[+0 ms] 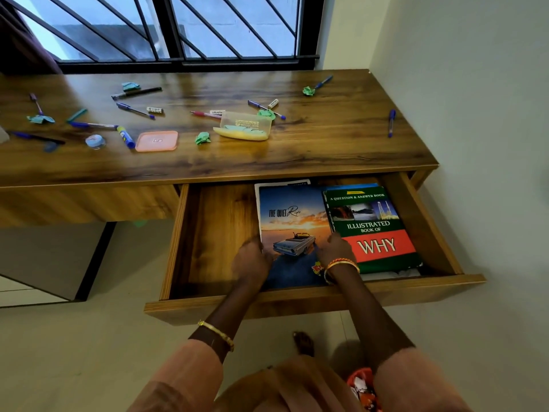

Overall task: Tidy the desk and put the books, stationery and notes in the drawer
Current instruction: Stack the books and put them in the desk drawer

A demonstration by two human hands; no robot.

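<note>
The wooden drawer point(300, 304) stands pulled out under the desk point(326, 144). Inside it lies a blue book with a car on its cover point(292, 221), on top of another book. Beside it on the right lies a green and red "Illustrated Book of Why" point(374, 227). My left hand point(251, 260) grips the blue book's left edge. At the book's right edge, my right hand point(337, 249) holds it too. Several pens point(135, 110), crumpled green notes point(202, 138), a glue stick point(126, 137) and a clear pencil case point(245, 126) lie scattered on the desktop.
A pink lid point(157, 140) and a small round tub point(95, 141) sit on the desk's left half. One pen point(391, 123) lies near the right edge by the wall. A barred window point(178, 28) runs behind the desk. The drawer's left half shows bare wood.
</note>
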